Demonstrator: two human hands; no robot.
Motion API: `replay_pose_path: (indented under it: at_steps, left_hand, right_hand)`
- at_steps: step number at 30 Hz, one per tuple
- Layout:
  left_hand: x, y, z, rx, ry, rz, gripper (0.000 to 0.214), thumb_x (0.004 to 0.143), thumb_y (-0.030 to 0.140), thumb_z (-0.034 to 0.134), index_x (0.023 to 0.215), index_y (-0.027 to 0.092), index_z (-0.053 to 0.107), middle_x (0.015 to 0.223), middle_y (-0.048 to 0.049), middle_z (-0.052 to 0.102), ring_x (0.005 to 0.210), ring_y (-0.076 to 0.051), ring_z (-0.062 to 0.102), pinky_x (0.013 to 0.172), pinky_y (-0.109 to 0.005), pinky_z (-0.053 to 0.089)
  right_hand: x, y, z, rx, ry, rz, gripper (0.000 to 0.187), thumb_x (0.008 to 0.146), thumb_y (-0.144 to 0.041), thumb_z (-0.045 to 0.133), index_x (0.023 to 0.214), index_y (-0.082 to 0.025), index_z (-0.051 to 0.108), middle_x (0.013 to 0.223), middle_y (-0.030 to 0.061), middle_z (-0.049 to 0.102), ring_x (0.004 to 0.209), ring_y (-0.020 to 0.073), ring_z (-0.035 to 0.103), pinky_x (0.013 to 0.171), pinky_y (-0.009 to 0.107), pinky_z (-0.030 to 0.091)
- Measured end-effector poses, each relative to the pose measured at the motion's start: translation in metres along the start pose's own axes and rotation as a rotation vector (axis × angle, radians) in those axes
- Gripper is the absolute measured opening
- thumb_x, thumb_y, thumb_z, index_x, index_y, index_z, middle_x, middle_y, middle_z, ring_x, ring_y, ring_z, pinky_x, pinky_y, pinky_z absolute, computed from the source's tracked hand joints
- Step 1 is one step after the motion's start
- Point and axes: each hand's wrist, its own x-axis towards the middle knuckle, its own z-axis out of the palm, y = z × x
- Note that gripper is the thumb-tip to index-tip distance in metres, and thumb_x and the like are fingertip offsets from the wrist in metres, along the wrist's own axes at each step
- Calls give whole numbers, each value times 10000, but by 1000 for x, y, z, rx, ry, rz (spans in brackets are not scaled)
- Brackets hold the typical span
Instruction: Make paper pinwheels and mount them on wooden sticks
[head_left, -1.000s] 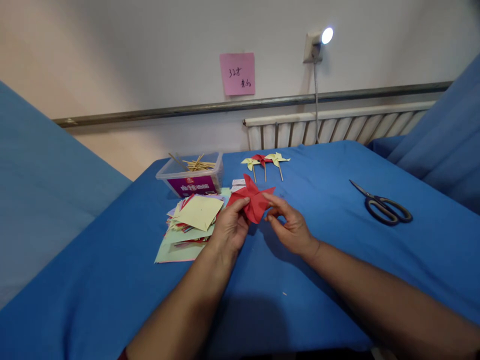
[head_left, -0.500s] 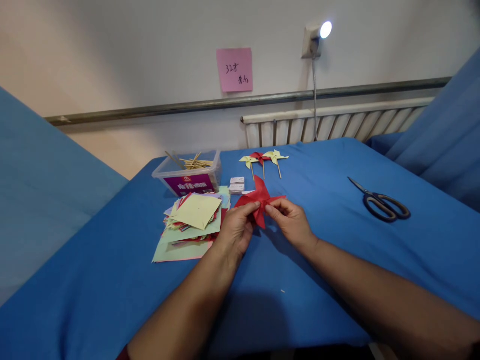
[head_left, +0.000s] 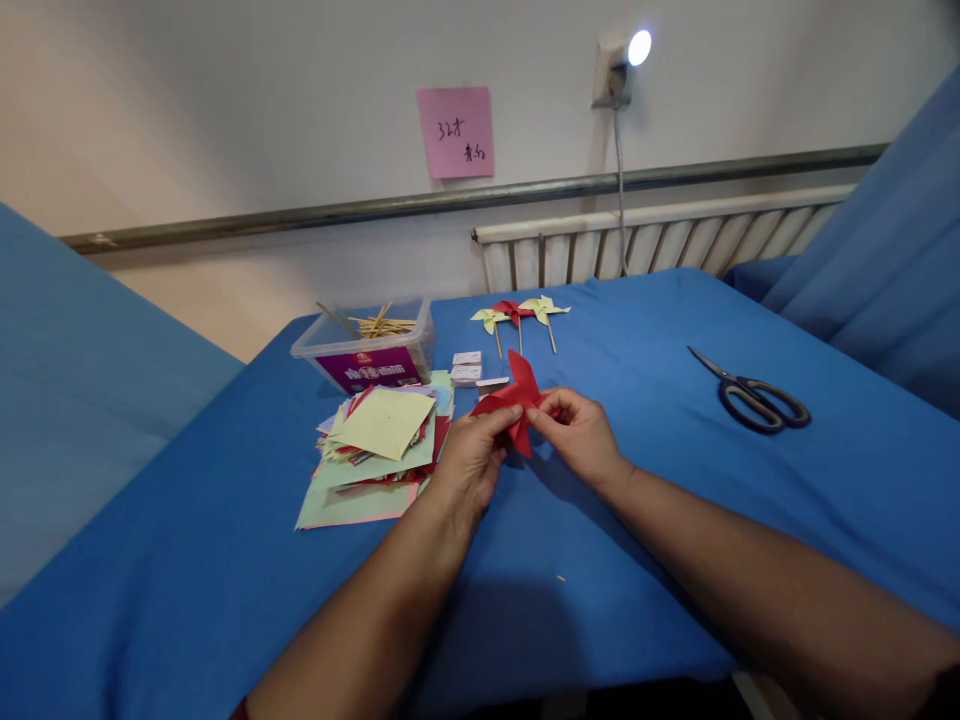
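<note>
A folded red paper pinwheel [head_left: 516,400] is held just above the blue table [head_left: 645,500], near its middle. My left hand [head_left: 469,462] pinches its left side with thumb and fingertips. My right hand [head_left: 581,435] pinches its centre and right side, fingers curled. Both hands are closed on the paper. A loose pile of yellow, green and red paper squares [head_left: 375,445] lies just left of my left hand.
A clear plastic box of wooden sticks [head_left: 365,350] stands behind the pile. Three finished pinwheels on sticks [head_left: 519,318] lie at the back. Small white boxes [head_left: 466,366] sit beside the paper. Black scissors [head_left: 754,395] lie at the right. A radiator [head_left: 660,245] runs behind.
The flat red paper has been gathered into a narrower pinwheel shape. My right fingers have moved in to its centre, and the view has shifted slightly right.
</note>
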Motion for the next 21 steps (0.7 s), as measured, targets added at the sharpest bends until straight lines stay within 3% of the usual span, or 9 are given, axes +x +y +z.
replay_pose_path:
  at_steps: [7,21]
  left_hand:
    - [0,1,-1,7,-25,-4,177,567,145,806,720,105,727,680,-50,702,607,-124,617,610,-227,472]
    - [-1,1,0,9,-14,-3,143,572,137,801,673,99,707,643,-39,683,584,-105,608,610,-215,474]
  right_hand:
    - [2,-1,-2,-37,-40,-57,213,740,-365,695,608,-220,611,695,15,619,671,160,539,670,305,438]
    - [1,-1,0,5,-47,16,244,731,-396,692,614,-211,585,611,-9,577,589,136,494,589,280,398]
